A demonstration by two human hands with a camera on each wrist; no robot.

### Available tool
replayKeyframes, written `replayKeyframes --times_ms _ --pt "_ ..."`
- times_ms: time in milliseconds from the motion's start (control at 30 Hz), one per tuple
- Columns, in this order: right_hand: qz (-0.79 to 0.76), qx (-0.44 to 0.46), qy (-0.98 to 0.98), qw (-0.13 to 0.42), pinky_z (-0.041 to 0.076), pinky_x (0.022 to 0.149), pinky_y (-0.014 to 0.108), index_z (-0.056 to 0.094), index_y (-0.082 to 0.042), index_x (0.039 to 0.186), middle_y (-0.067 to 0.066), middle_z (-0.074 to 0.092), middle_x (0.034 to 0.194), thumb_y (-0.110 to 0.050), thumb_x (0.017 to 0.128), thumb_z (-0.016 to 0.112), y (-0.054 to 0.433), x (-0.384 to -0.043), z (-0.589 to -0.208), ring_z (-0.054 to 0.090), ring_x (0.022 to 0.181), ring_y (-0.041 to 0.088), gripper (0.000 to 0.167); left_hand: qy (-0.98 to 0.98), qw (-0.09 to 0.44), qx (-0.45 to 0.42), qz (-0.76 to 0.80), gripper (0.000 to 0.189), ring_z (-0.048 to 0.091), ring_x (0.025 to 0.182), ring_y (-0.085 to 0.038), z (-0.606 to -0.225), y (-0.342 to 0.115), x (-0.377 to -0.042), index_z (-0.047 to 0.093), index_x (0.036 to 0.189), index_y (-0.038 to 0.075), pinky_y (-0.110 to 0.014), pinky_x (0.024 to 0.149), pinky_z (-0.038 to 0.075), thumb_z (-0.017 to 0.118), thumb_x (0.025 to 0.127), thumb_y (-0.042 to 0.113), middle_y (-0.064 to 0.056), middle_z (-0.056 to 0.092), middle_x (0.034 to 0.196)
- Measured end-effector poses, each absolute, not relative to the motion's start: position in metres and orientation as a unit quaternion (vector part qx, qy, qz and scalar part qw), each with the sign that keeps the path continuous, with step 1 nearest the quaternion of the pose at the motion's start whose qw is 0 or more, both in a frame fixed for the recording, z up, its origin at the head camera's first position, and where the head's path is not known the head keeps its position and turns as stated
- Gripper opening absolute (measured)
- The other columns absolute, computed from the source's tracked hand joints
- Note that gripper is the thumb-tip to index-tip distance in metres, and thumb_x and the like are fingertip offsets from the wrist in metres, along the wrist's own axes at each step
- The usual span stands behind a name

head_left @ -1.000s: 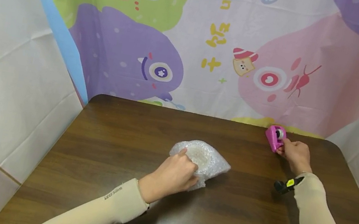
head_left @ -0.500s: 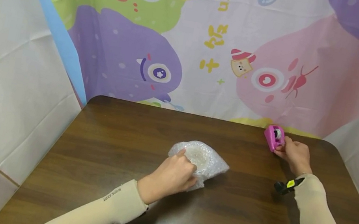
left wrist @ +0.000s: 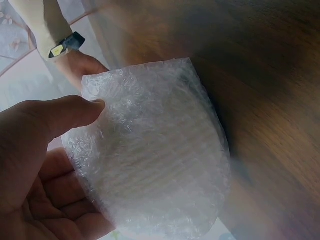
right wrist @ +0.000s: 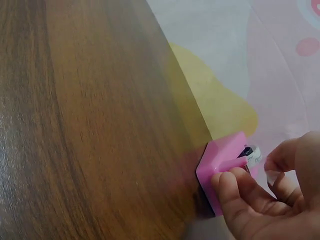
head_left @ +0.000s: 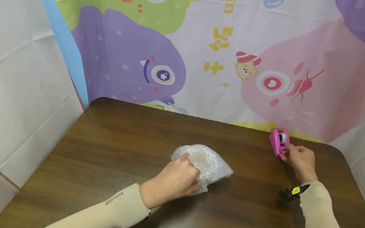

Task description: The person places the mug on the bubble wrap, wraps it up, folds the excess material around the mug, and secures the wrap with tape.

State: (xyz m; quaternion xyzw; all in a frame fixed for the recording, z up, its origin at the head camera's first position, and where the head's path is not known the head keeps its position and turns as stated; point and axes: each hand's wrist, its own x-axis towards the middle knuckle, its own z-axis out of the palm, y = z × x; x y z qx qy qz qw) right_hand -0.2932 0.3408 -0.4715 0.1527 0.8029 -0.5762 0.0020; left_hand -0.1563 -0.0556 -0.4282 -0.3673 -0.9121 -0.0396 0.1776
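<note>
A bubble-wrapped package point(head_left: 217, 167) is at the middle of the table, its round, pale content only dimly visible through the wrap. My left hand point(head_left: 175, 178) grips its near left edge. In the left wrist view, the thumb point(left wrist: 75, 112) presses the face of the bubble wrap point(left wrist: 160, 145) and curled fingers lie behind it. At the far right stands a pink tape dispenser point(head_left: 276, 142) with a small roll inside. My right hand point(head_left: 300, 159) is at its front. A translucent bit of tape point(right wrist: 272, 177) shows pinched at the fingertips, while other fingers touch the pink body point(right wrist: 220, 157).
The brown wooden table point(head_left: 120, 131) ends at a printed cartoon curtain point(head_left: 208, 94) just behind the dispenser. Pale sheets point(head_left: 12, 59) hang along the left side and more at the right. A black device with a yellow mark point(head_left: 295, 189) is strapped to the right wrist.
The view shifts slightly. Both hands, the wrapped package and the tape dispenser keep practically the same places and holds.
</note>
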Motion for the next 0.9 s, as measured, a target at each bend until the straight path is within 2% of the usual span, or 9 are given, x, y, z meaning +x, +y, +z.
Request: replayKeyframes --times_ms 200,500,767,900 --pt "-0.585 0.16 0.795 -0.022 0.06 0.079 0.021 0.051 0.0 0.101 -0.013 0.067 0.075 -0.02 0.107 0.045 0.342 -0.292 -0.471 0.07 0.073 -0.002 0.022 -0.909 0.188 -0.37 -0.035 0.027 0.07 0.063 -0.017 -0.428 -0.052 -0.157 0.067 0.066 0.014 -0.045 0.105 0.054 0.083 0.082 0.029 0.002 0.066 0.061" --pt "-0.609 0.204 0.766 -0.017 0.062 0.073 0.025 0.053 0.003 0.122 -0.011 0.067 0.076 -0.032 0.107 0.048 0.331 -0.283 -0.463 0.072 0.069 0.003 0.039 -0.909 0.191 -0.369 -0.03 0.028 0.069 0.062 -0.017 -0.427 -0.051 -0.156 0.067 0.065 0.014 -0.044 0.105 0.053 0.083 0.082 0.029 0.002 0.066 0.06" --pt "-0.677 0.221 0.702 0.007 0.064 0.07 0.033 0.052 -0.001 0.11 -0.004 0.065 0.08 -0.035 0.108 0.04 0.322 -0.271 -0.458 0.074 0.067 0.011 0.036 -0.909 0.196 -0.367 -0.033 0.028 0.069 0.062 -0.017 -0.429 -0.053 -0.155 0.066 0.064 0.014 -0.044 0.105 0.054 0.083 0.081 0.028 0.002 0.066 0.06" --pt "-0.69 0.224 0.688 0.016 0.064 0.068 0.034 0.052 -0.002 0.111 -0.005 0.066 0.078 -0.035 0.109 0.038 0.322 -0.269 -0.461 0.074 0.066 0.012 0.035 -0.91 0.191 -0.365 -0.038 0.028 0.07 0.062 -0.017 -0.429 -0.053 -0.156 0.066 0.065 0.013 -0.045 0.105 0.053 0.083 0.082 0.027 0.001 0.067 0.06"
